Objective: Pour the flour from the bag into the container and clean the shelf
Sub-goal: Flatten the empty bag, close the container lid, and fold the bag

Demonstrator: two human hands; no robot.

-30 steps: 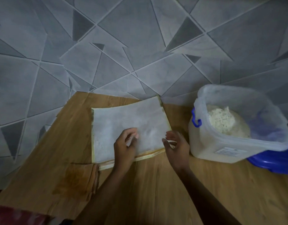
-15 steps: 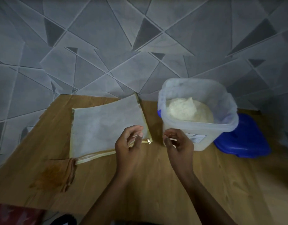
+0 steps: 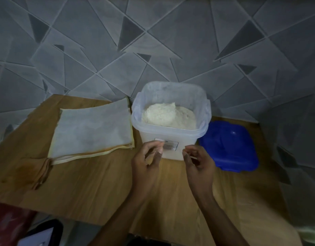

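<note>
Container [image 3: 185, 139]: translucent tub, lidless, upright at the back of the wooden shelf [image 3: 82, 189]; flour [image 3: 169, 115] heaped inside.
Bag [image 3: 92, 130]: lying flat, just left of the tub.
Blue lid [image 3: 227, 146]: lying just right of the tub.
Brown cloth [image 3: 41, 173]: bunched at the bag's near left corner.
My left hand [image 3: 146, 158]: fingers loosely curled, holding nothing, before the tub's label; I cannot tell whether it touches.
My right hand [image 3: 197, 162]: likewise loosely curled, empty, near the tub's front.
</note>
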